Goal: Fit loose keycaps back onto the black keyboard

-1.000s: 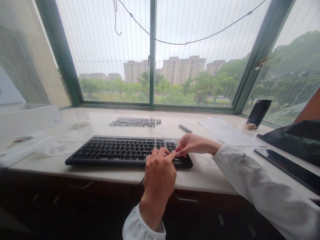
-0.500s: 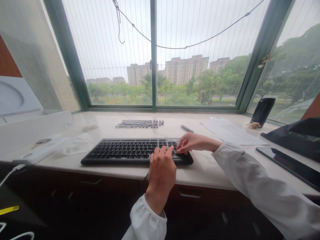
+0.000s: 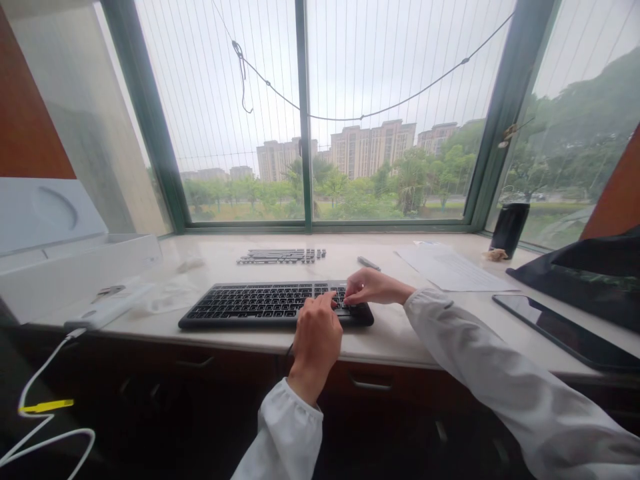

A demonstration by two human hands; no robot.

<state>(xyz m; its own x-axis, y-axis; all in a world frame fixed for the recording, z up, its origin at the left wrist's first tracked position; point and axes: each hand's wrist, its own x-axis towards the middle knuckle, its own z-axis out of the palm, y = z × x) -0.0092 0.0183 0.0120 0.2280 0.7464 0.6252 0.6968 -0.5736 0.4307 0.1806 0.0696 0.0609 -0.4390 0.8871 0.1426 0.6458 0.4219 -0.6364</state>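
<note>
1. Our left hand [image 3: 316,333], fingers curled, touches the right end of the black keyboard [image 3: 260,303] on the pale counter [image 3: 400,333].
2. Our right hand [image 3: 367,288] pinches narrowly over the same keys; what it holds, we cannot tell.

Keyboard [image 3: 260,305] on sill [image 3: 395,333], both hands at its right end; keycaps [image 3: 281,255] behind it, box [image 3: 75,267] left, papers [image 3: 450,270] and tablet [image 3: 565,331] right

My left hand [image 3: 316,333] and right hand [image 3: 367,288] meet, fingers curled, over the right end of the black keyboard [image 3: 260,304] on the bench [image 3: 400,330] (loose keycaps [image 3: 281,256] lie behind it).
</note>
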